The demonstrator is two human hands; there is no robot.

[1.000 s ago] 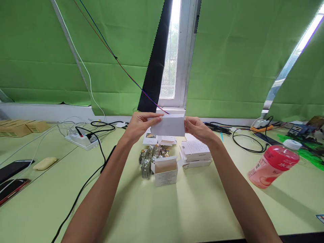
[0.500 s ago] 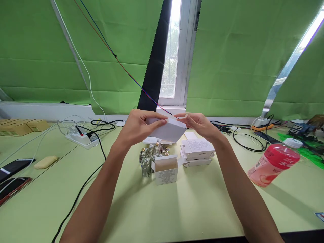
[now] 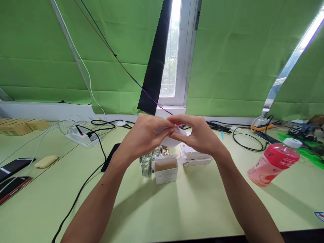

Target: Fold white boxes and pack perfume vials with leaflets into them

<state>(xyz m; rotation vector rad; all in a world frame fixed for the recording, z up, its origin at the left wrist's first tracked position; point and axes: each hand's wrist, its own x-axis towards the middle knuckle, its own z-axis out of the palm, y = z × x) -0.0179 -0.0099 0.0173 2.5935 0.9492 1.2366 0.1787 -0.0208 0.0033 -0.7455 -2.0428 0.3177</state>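
Both hands are closing around a small white box up above the open carton, the left hand and right hand pinching it from either side with fingertips meeting over the top, so most of it is hiding. It is looking light, thin-walled cardboard, easy to crush, so gripping by the folded edges and corners seems safest.
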